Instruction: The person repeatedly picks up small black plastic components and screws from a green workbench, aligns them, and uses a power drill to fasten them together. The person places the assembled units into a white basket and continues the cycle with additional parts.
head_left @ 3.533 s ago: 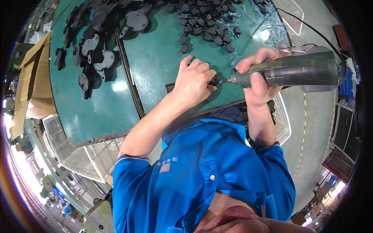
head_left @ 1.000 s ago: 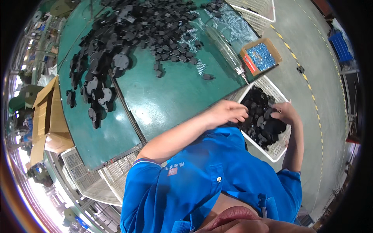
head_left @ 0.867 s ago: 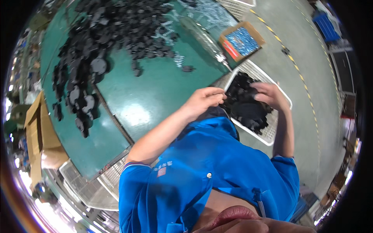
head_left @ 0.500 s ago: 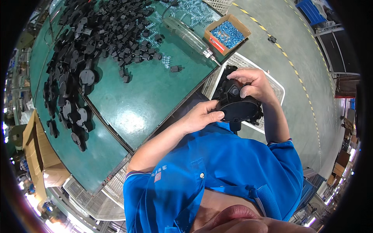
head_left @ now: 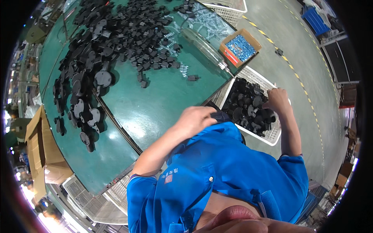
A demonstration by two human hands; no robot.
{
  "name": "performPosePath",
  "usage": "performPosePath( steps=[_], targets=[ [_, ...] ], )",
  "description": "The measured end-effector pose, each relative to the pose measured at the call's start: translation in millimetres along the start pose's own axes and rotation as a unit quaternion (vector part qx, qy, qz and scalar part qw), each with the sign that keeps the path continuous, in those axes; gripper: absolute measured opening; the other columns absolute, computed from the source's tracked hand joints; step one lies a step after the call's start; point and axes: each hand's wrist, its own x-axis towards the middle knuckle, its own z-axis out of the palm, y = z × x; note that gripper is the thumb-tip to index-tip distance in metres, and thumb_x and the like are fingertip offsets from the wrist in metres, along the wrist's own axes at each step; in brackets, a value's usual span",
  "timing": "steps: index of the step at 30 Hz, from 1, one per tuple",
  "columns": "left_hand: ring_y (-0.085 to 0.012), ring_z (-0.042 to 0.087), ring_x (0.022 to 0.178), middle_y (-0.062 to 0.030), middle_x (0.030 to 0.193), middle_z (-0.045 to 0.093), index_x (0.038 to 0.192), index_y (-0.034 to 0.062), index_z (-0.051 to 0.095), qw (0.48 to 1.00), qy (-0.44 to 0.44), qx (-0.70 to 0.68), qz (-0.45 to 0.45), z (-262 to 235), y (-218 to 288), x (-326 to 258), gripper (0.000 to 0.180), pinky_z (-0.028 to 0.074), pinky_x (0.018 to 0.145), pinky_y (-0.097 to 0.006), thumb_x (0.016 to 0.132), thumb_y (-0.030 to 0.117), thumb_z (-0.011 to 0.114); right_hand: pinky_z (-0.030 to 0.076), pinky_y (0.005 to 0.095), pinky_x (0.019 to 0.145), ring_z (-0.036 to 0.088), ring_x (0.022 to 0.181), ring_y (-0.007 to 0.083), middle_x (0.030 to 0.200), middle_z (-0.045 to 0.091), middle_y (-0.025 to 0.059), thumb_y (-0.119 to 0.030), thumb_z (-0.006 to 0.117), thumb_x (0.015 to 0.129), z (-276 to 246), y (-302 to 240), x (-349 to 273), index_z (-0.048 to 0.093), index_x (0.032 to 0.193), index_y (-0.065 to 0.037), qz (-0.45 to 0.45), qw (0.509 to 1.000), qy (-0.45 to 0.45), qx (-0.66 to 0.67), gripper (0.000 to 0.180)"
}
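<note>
Since the earlier frame, we find both hands parted, the round black part released. Left hand (head_left: pixel 195 121) half-open, seemingly empty; right hand (head_left: pixel 278 100) loosely curled, nothing visibly held, by the white basket (head_left: pixel 275 136).

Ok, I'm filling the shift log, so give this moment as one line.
left hand: near green table | right hand: at white basket of black parts | grasps: unclear | power screwdriver: lying on table

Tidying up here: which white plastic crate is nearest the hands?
The crate heaped with black plastic parts, right hand over its rim; those at lower left and top lie farther off.
</note>
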Motion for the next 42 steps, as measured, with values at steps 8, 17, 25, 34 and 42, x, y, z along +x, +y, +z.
performPosePath(
  steps=[8, 17, 25, 34, 42],
  targets=[
    [-0.0287, 0.066, 0.075, -0.0120, 0.083, 0.068, 0.091, 0.0034, 0.070, 0.960, 0.229, 0.156, -0.048, -60.7, -25.3, 6.0, 0.011, 0.053, 0.069, -0.036, 0.082, 0.010, 0.068, 0.052, 0.0378, 0.070, 0.063, 0.087, 0.0263, 0.094, 0.057, 0.0072, -0.016, 0.075, 0.075, -67.1, -175.5, 44.6, 0.061, 0.102, -0.009, -0.354, 0.760, 0.459, 0.293, 0.031],
    [-0.0277, 0.062, 0.080, -0.0089, 0.082, 0.060, 0.083, 0.0065, 0.068, 0.901, 0.290, 0.323, -0.007, -66.4, -51.4, 58.1, 0.006, 0.051, 0.069, -0.039, 0.081, 0.011, 0.067, 0.053, 0.0386, 0.073, 0.062, 0.089, 0.0270, 0.096, 0.057, 0.0083, -0.021, 0.079, 0.072, -57.7, -171.2, 67.3, 0.060, 0.099, -0.008, -0.357, 0.769, 0.432, 0.308, 0.034],
    [-0.0237, 0.061, 0.094, -0.0070, 0.095, 0.060, 0.085, 0.0058, 0.068, 0.810, 0.168, 0.538, -0.163, -70.6, -45.4, 97.0, 0.011, 0.050, 0.078, -0.038, 0.081, 0.012, 0.060, 0.053, 0.0441, 0.076, 0.066, 0.089, 0.0339, 0.094, 0.068, 0.0157, -0.013, 0.069, 0.077, -88.4, -27.6, 136.4, 0.068, 0.089, -0.005, -0.131, 0.921, 0.341, 0.138, 0.014],
    [-0.0284, 0.059, 0.096, -0.0105, 0.097, 0.059, 0.085, 0.0057, 0.061, 0.859, 0.250, 0.438, -0.083, -84.2, -57.1, 49.2, 0.011, 0.048, 0.078, -0.040, 0.078, 0.010, 0.067, 0.053, 0.0447, 0.075, 0.067, 0.088, 0.0338, 0.090, 0.070, 0.0143, -0.017, 0.073, 0.077, -99.6, -19.6, 148.1, 0.068, 0.086, -0.005, -0.174, 0.924, 0.284, 0.186, 0.016],
    [-0.0292, 0.062, 0.082, -0.0086, 0.083, 0.063, 0.096, 0.0070, 0.060, 0.922, 0.255, 0.291, -0.028, -68.0, -45.4, 32.8, 0.026, 0.047, 0.076, -0.041, 0.074, 0.008, 0.074, 0.053, 0.0350, 0.071, 0.067, 0.079, 0.0262, 0.089, 0.068, 0.0108, -0.007, 0.069, 0.084, -68.0, -25.1, 91.3, 0.069, 0.112, -0.008, -0.208, 0.741, 0.530, 0.356, 0.028]
  ],
)
